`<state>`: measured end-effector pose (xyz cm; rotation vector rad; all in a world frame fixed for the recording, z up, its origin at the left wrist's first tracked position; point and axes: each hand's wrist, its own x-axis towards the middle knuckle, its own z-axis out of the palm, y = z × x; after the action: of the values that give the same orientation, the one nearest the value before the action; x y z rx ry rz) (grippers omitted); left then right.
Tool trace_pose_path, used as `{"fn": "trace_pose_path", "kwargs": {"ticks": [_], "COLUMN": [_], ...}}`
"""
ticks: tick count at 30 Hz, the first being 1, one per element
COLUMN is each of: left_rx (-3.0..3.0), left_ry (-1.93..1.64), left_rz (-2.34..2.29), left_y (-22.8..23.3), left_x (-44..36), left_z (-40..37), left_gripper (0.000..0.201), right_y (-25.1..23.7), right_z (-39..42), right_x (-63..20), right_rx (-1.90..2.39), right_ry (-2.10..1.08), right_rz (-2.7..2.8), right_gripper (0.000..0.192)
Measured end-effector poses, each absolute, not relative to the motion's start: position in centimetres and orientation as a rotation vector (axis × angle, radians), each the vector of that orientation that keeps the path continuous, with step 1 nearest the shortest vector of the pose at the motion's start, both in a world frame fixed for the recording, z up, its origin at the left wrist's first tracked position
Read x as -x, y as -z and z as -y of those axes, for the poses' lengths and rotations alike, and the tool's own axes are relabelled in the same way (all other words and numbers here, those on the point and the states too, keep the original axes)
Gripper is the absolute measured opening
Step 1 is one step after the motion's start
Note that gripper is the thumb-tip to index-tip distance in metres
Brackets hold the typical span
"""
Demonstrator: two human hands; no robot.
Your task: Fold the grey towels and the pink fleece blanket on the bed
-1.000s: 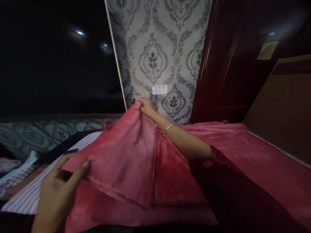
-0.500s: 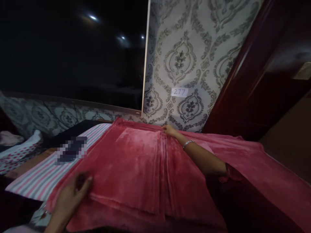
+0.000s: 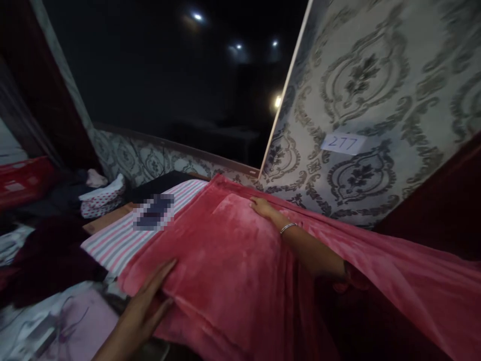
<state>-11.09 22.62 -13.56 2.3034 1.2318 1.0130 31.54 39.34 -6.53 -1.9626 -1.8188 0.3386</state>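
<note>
The blanket [image 3: 240, 260] is soft, plush pink cloth with a slight sheen; the striped sheet [image 3: 124, 238] looks matt woven cloth.

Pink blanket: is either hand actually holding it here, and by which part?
Neither grips it. The left hand lies flat on the pink blanket at its near left edge; the right hand rests open-palmed on the folded layer's far corner.

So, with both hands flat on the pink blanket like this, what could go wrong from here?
1. The right part of the pink blanket hangs loose toward the lower right; its weight may drag the folded layers askew.
2. The left hand presses near the blanket's edge, beside the striped sheet; a slide could bunch that sheet.
3. The right hand only rests on the far corner, so the fold might open.
</note>
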Motion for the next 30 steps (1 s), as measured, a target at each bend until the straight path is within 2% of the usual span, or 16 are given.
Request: {"fn": "trace_pose_path", "kwargs": {"ticks": [8, 11, 14, 17, 22, 30], "left_rx": [-2.353, -2.402, -2.476, -2.457, -2.336, -2.090], "left_ry": [-0.975, -0.987, -1.029, -1.154, -1.366, -1.401], "left_rz": [-1.259, -1.301, -1.420, -1.478, -1.459, -1.605], "left_y": [12.9, 12.7, 13.2, 13.9, 14.4, 14.1], "left_x": [9.5, 8.8, 7.8, 7.2, 7.7, 8.4], "left_z": [-22.7, -22.1, -21.8, -21.9, -22.7, -22.8], "left_gripper": [0.047, 0.051, 0.057, 0.054, 0.047, 0.040], "right_y": [7.0, 6.9, 6.7, 6.2, 5.6, 6.7], "right_z": [-41.1, -41.3, -41.3, -41.0, -41.7, -45.4], "right_x": [-32.0, -31.9, -31.5, -31.0, -29.7, -28.4], "right_rx": [2.004, 1.997, 1.983, 1.945, 1.866, 1.759], "right_ry": [-0.413, -0.514, -0.652, -0.799, -0.979, -0.921], "right_rz": [1.739, 1.701, 1.661, 1.620, 1.551, 1.451], "right_gripper": [0.017, 0.017, 0.026, 0.033, 0.025, 0.024]}}
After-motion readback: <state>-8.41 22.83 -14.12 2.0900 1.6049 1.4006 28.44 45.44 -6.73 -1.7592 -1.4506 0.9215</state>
